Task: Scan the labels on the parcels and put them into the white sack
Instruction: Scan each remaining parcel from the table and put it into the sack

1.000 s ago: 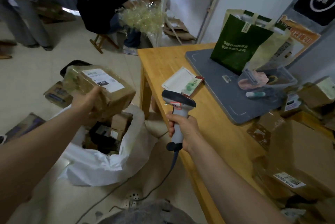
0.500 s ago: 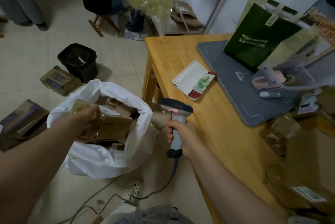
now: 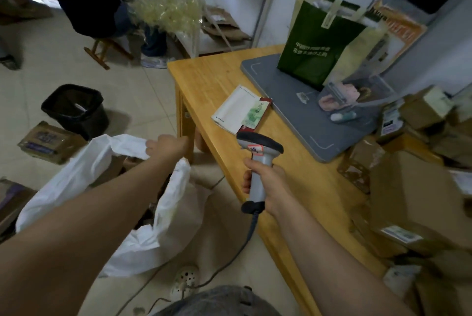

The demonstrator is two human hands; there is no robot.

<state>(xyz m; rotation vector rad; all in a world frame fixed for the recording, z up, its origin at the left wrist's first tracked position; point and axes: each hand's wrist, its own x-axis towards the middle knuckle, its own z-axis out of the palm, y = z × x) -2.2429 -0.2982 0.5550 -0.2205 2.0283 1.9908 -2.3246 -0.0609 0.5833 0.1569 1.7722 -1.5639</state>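
Your left hand point(image 3: 167, 145) pinches the rim of the white plastic sack point(image 3: 76, 177); your right hand point(image 3: 268, 182) grips the grey handheld scanner point(image 3: 259, 148). Pull the mouth wide before fetching a brown cardboard parcel point(image 3: 413, 195).

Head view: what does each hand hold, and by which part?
The left hand grips the white plastic sack by its rim; the right hand grips the grey barcode scanner by its handle.

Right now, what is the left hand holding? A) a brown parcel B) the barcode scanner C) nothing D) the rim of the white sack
D: the left hand grips the far rim of the white sack and holds no parcel, while the barcode scanner is in the right hand.
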